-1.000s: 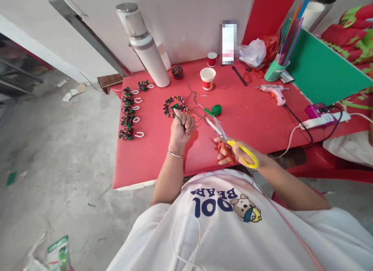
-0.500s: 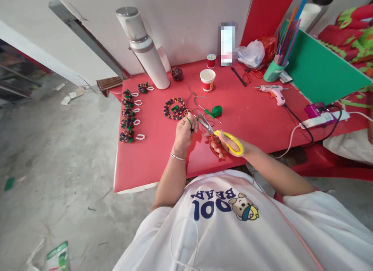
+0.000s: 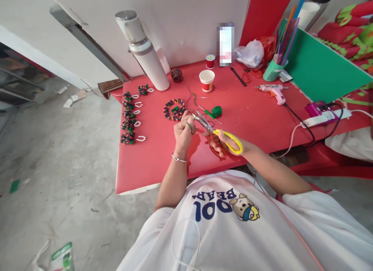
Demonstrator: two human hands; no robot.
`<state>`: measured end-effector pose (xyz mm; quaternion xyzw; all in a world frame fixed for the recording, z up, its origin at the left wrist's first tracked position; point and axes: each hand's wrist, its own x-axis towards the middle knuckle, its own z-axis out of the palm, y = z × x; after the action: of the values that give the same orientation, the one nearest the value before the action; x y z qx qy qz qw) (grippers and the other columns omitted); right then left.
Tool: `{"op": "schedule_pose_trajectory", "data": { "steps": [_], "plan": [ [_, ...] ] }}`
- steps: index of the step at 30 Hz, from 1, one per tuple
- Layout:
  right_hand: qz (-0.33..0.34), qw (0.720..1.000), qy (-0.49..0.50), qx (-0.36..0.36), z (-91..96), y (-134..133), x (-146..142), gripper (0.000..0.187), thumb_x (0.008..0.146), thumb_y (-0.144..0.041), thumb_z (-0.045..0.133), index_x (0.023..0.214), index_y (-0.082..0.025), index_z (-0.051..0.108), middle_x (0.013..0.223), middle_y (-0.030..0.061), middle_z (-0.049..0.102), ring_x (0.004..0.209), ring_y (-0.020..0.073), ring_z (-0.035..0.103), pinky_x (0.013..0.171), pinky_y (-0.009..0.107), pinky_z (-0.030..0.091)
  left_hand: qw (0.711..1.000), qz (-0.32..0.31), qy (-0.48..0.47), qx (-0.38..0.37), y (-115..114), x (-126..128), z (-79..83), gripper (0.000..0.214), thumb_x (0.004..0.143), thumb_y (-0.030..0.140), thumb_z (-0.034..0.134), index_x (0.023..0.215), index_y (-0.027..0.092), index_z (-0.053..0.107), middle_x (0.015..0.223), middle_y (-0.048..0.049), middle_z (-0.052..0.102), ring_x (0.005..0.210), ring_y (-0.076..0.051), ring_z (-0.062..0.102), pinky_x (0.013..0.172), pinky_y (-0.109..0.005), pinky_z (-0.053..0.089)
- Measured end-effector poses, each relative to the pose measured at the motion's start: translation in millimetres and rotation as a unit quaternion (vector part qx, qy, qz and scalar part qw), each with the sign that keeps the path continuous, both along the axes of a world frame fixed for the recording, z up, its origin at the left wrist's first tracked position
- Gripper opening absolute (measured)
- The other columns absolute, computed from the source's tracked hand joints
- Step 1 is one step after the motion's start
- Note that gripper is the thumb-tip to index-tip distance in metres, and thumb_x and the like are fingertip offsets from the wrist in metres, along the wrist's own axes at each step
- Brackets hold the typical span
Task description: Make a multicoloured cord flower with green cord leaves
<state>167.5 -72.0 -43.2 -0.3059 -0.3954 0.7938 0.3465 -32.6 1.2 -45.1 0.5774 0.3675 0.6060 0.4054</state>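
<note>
My left hand (image 3: 183, 132) is closed on green yarn (image 3: 189, 125), a short piece of which shows across the fingers. My right hand (image 3: 225, 143) grips scissors (image 3: 231, 141) with one yellow and one red-orange handle. Their parted blades point at the left hand's fingertips, close to the yarn. Just beyond the left hand lies a coiled multicoloured braid (image 3: 175, 109) with a green piece in its middle. A small ball of green yarn (image 3: 216, 111) rests to the right of it, with needles and loose threads around.
Several yarn ornaments with white bead loops (image 3: 127, 138) line the table's left edge. Behind stand a white flask (image 3: 150, 63), a multicoloured yarn ball (image 3: 176, 75), a paper cup (image 3: 206, 80) and a thread spool (image 3: 210, 61). At right are a pink glue gun (image 3: 275, 93) and a power strip (image 3: 325, 117).
The scissor blades have shifted slightly left toward the left hand and look wider apart. My left hand has turned a little and moved slightly left, still holding the yarn.
</note>
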Motion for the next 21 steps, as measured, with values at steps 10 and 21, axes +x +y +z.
{"op": "schedule_pose_trajectory", "data": {
  "steps": [10,21],
  "plan": [
    [0.047,0.984,0.135,-0.105,8.9,-13,-10,0.07,0.097,-0.079,0.056,0.13,-0.018,0.066,0.079,-0.0011,0.061,0.058,0.0102,0.053,0.048,0.022,0.051,0.948,-0.021,-0.255,-0.187,-4,15,13.1,0.075,0.101,0.056,0.066,0.044,0.019,0.034,0.041,0.0056,0.03,0.04,-0.007,0.03,0.053,-0.024,0.042],
    [-0.036,0.986,0.111,-0.122,13.4,-30,-24,0.069,0.094,-0.079,0.061,0.128,-0.02,0.067,0.077,-0.0022,0.059,0.056,0.0105,0.052,0.045,0.022,0.049,0.955,-0.047,-0.229,-0.183,-7,24,10.8,0.072,0.099,0.065,0.062,0.048,0.019,0.042,0.043,0.0038,0.035,0.043,-0.008,0.037,0.05,-0.023,0.037]
  ]
}}
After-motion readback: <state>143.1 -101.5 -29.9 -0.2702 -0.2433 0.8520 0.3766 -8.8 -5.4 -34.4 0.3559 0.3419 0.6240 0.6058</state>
